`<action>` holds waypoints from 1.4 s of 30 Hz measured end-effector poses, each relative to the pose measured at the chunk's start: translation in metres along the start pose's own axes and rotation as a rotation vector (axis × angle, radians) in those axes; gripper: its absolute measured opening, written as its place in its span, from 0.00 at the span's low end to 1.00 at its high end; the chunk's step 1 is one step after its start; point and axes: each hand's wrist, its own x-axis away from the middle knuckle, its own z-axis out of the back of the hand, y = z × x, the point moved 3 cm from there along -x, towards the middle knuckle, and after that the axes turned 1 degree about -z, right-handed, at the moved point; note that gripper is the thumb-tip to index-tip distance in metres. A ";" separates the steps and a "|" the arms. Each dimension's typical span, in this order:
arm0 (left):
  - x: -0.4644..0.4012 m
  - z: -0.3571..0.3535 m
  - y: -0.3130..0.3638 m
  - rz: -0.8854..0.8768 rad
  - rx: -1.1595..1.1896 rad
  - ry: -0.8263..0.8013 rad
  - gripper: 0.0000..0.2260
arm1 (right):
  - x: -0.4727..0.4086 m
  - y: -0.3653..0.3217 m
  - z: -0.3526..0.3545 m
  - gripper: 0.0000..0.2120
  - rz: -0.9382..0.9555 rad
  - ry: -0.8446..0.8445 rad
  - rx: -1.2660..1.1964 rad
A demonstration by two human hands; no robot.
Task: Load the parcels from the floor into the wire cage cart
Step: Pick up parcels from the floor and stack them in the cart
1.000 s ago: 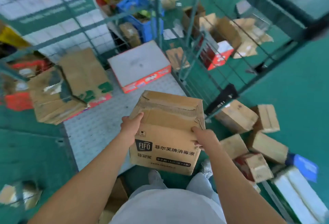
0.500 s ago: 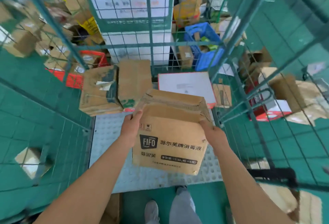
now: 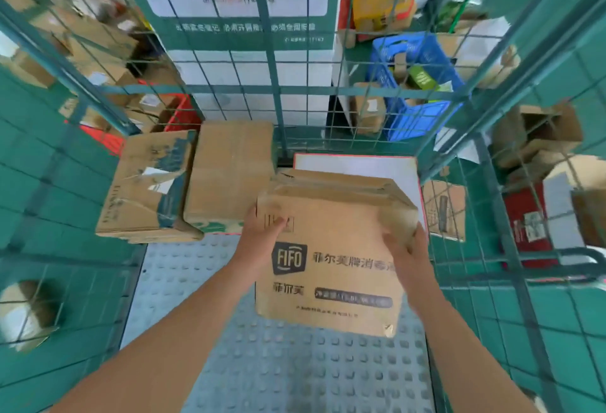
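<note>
Only one view here, a wide-angle cam worn on the person's head, so nothing overlapped with a second angle. It looked forward and steeply down from above into the wire cage cart (image 3: 278,91), close enough that both forearms ran in from the near edge. The studded cart floor (image 3: 196,281) filled the near middle, mesh walls bent outward at left and right from the lens, and the far wall sat up top with a blue crate (image 3: 423,117) beyond it, far right.

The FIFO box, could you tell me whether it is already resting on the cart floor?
No, both hands, left hand and right hand, hold the FIFO box above the cart floor.
</note>
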 end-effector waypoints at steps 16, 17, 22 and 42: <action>-0.209 -0.002 -0.050 -0.096 -1.041 0.057 0.35 | -0.229 0.022 -0.101 0.42 0.192 0.026 0.737; -0.210 0.000 -0.047 -0.099 -1.040 0.049 0.35 | -0.227 0.025 -0.101 0.42 0.201 0.040 0.754; -0.218 0.000 -0.055 -0.170 -1.029 0.065 0.33 | -0.225 0.032 -0.104 0.44 0.181 0.051 0.810; -0.041 0.018 -0.012 0.153 -0.549 0.056 0.30 | -0.067 -0.012 -0.129 0.37 -0.019 -0.484 0.760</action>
